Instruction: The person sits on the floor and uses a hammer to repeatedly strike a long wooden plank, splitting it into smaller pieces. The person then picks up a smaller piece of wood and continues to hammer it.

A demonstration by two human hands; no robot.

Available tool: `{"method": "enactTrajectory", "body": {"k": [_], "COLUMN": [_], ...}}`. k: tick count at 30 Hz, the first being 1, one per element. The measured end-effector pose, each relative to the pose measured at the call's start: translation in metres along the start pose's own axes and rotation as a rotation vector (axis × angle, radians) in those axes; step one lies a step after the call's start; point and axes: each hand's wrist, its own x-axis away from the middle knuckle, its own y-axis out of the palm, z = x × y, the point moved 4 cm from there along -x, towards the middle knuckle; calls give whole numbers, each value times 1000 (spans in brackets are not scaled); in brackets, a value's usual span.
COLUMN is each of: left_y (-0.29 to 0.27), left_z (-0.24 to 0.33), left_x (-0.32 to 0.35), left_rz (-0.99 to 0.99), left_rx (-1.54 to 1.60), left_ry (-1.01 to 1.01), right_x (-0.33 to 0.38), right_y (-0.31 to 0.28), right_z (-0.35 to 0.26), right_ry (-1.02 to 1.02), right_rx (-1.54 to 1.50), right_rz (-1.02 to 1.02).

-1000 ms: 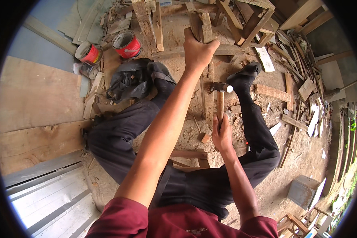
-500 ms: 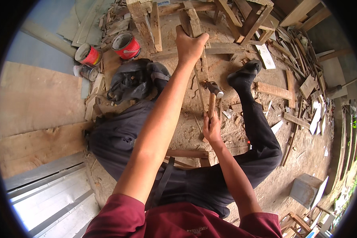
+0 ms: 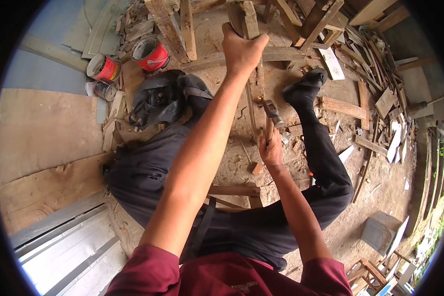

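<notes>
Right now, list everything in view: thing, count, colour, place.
wooden post: one, weathered brown, top centre, gripped by the left hand
hammer: one, wooden handle with metal head, centre
tins: three, two red and one smaller grey, upper left
black bag: one, beside the tins
wood offcuts: many, pale brown, upper right
grey box: one, lower right
left hand: closed on the post
right hand: closed on the hammer handle

Two red tins with white labels, upper left on the ground: open red tin (image 3: pixel 151 53) on its side, mouth showing; second red tin (image 3: pixel 103 67) just left. Small grey tin (image 3: pixel 105 90) below them, near boards.
</notes>
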Motion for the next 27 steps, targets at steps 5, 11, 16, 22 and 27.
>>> {"method": "enactTrajectory", "body": {"k": [5,11,16,22,27], "left_y": [-7,-12,-20,-18,-6], "left_z": [11,3,7,32,41], "left_x": [-1,4,9,21,29], "left_rz": [16,-27,-4,100,89], "left_rx": [3,71,161,-30,-10], "left_ry": [12,-33,-20,72,-44], "right_x": [-8,-3,0,-9,-4], "right_y": [0,14,22,-2,-48], "right_z": [-2,2,10,6,-18], "right_ry": [111,117,74,151,435], "right_rx": [-10,-84,27,-33,-281], "right_rz": [-17,-23,6,-30,-146]}}
